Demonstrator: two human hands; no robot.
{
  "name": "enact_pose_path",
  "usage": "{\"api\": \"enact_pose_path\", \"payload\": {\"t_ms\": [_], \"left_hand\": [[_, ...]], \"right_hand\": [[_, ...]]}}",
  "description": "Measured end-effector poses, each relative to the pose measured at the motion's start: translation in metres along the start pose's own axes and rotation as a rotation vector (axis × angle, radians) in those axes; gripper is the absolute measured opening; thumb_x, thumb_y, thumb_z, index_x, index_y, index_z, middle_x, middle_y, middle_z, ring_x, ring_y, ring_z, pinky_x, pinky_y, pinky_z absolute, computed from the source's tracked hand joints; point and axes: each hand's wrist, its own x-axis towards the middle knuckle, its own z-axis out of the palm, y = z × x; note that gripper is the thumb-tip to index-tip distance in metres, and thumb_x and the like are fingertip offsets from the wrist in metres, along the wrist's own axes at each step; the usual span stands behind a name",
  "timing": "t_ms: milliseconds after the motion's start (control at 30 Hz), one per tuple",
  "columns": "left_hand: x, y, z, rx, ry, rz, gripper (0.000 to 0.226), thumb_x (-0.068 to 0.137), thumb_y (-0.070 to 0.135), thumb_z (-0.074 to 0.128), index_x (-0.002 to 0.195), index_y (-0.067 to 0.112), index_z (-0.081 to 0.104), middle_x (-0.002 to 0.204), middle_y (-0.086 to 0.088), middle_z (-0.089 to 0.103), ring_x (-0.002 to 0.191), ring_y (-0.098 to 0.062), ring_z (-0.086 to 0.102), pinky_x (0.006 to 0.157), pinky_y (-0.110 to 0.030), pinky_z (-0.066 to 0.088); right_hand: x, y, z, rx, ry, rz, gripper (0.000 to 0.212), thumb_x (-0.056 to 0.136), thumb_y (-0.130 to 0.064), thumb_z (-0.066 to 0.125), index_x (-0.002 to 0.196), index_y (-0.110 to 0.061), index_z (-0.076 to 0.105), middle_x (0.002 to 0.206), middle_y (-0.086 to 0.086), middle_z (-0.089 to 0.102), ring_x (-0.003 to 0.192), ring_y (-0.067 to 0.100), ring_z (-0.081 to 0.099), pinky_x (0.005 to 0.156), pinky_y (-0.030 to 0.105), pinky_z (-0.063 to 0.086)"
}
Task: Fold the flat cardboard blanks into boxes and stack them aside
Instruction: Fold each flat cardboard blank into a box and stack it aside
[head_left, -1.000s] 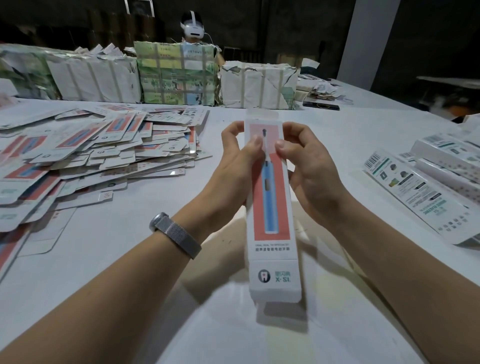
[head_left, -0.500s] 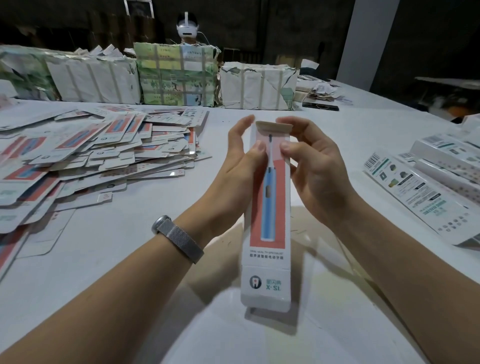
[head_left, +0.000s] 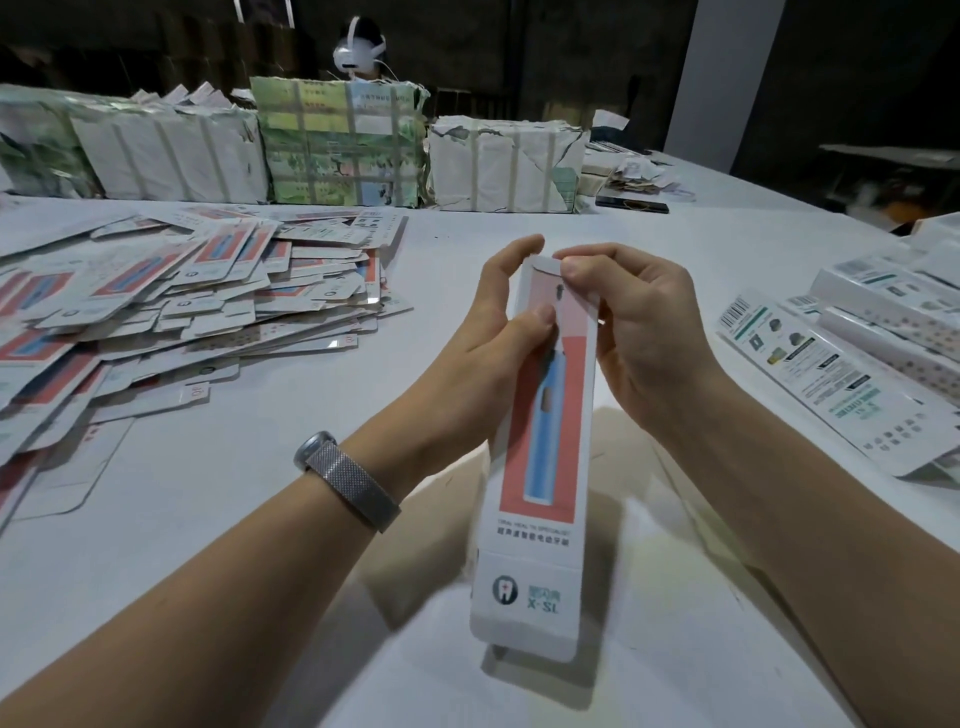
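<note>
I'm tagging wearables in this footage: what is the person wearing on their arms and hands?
Both forearms are bare, with no sleeves in view and no gloves. The left hand has a silver-grey band at the wrist: a woven metal mesh strap with a rounded metallic case at its outer edge. The right hand and its wrist carry nothing; no rings show on either hand.

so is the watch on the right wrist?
No, the watch sits on the left wrist, behind the left hand holding the box.
</note>
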Motion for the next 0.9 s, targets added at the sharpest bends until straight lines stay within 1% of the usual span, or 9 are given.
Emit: {"api": "enact_pose_path", "payload": {"t_ms": [100, 233, 333, 400, 467, 567, 600, 800, 900], "left_hand": [[0.000, -0.001, -0.001, 0.011, -0.022, 0.006, 0.049, 0.106, 0.032, 0.042, 0.145, 0.049, 0.018, 0.079, 0.012, 0.068, 0.071, -0.014, 0.069, 0.070, -0.030, 0.058], [-0.002, 0.000, -0.001, 0.076, -0.037, 0.032, 0.055, 0.105, 0.032, 0.042, 0.149, 0.048, 0.014, 0.083, 0.015, 0.068, 0.070, -0.010, 0.068, 0.067, -0.024, 0.056], [-0.003, -0.001, -0.001, 0.072, -0.009, 0.035, 0.053, 0.103, 0.030, 0.043, 0.149, 0.045, 0.021, 0.089, 0.008, 0.067, 0.071, -0.008, 0.067, 0.068, -0.024, 0.055], [-0.002, 0.000, -0.002, 0.044, 0.023, 0.018, 0.048, 0.099, 0.031, 0.044, 0.143, 0.043, 0.028, 0.080, 0.008, 0.069, 0.068, -0.010, 0.067, 0.065, -0.024, 0.055], [-0.002, 0.001, -0.004, 0.016, 0.042, 0.003, 0.037, 0.105, 0.026, 0.041, 0.137, 0.042, 0.032, 0.077, 0.006, 0.070, 0.068, -0.015, 0.068, 0.062, -0.027, 0.057], [-0.002, 0.002, -0.004, -0.054, 0.072, -0.018, 0.031, 0.108, 0.021, 0.036, 0.128, 0.044, 0.038, 0.076, 0.002, 0.068, 0.067, -0.019, 0.067, 0.067, -0.040, 0.061], [-0.001, 0.003, -0.004, -0.073, 0.084, -0.018, 0.030, 0.108, 0.020, 0.036, 0.126, 0.044, 0.040, 0.076, 0.001, 0.068, 0.066, -0.019, 0.066, 0.067, -0.041, 0.061], [-0.002, 0.000, -0.006, -0.086, 0.121, -0.010, 0.023, 0.107, 0.023, 0.037, 0.119, 0.042, 0.042, 0.075, 0.001, 0.067, 0.064, -0.019, 0.066, 0.065, -0.038, 0.061], [0.002, 0.000, -0.007, -0.112, 0.161, 0.000, 0.020, 0.102, 0.028, 0.041, 0.116, 0.041, 0.042, 0.074, 0.001, 0.068, 0.062, -0.018, 0.067, 0.061, -0.036, 0.060]], "right_hand": [[0.000, 0.000, 0.001, 0.008, 0.041, -0.008, 0.017, 0.091, 0.000, 0.058, 0.079, -0.006, 0.067, 0.068, 0.007, 0.060, 0.063, 0.019, 0.057, 0.061, 0.032, 0.049], [0.001, -0.003, -0.003, -0.020, 0.028, -0.020, 0.018, 0.091, 0.000, 0.057, 0.078, -0.007, 0.067, 0.069, 0.003, 0.062, 0.065, 0.016, 0.059, 0.063, 0.029, 0.052], [0.001, -0.003, -0.005, -0.027, -0.022, -0.009, 0.023, 0.091, 0.001, 0.056, 0.074, -0.009, 0.069, 0.070, 0.001, 0.065, 0.067, 0.014, 0.061, 0.060, 0.025, 0.053], [0.002, -0.004, -0.006, -0.021, -0.069, 0.006, 0.027, 0.092, 0.000, 0.056, 0.072, -0.012, 0.070, 0.071, 0.001, 0.067, 0.066, 0.012, 0.062, 0.058, 0.024, 0.052], [0.003, -0.006, -0.007, -0.017, -0.120, 0.019, 0.029, 0.093, -0.005, 0.057, 0.071, -0.016, 0.073, 0.073, 0.000, 0.069, 0.067, 0.012, 0.064, 0.057, 0.025, 0.051], [0.003, -0.006, -0.010, -0.016, -0.170, 0.016, 0.028, 0.097, -0.019, 0.057, 0.077, -0.017, 0.077, 0.077, 0.002, 0.070, 0.072, 0.017, 0.065, 0.058, 0.030, 0.052], [0.003, -0.006, -0.010, -0.022, -0.179, 0.009, 0.028, 0.097, -0.023, 0.058, 0.079, -0.018, 0.078, 0.078, 0.003, 0.070, 0.074, 0.020, 0.065, 0.060, 0.032, 0.053], [0.001, -0.005, -0.006, -0.068, -0.169, -0.024, 0.028, 0.093, -0.033, 0.058, 0.081, -0.020, 0.079, 0.081, 0.005, 0.072, 0.079, 0.022, 0.066, 0.069, 0.037, 0.056], [-0.003, -0.004, -0.002, -0.094, -0.219, -0.046, 0.020, 0.094, -0.033, 0.059, 0.100, -0.021, 0.074, 0.092, 0.003, 0.071, 0.082, 0.017, 0.067, 0.069, 0.034, 0.056]]}}
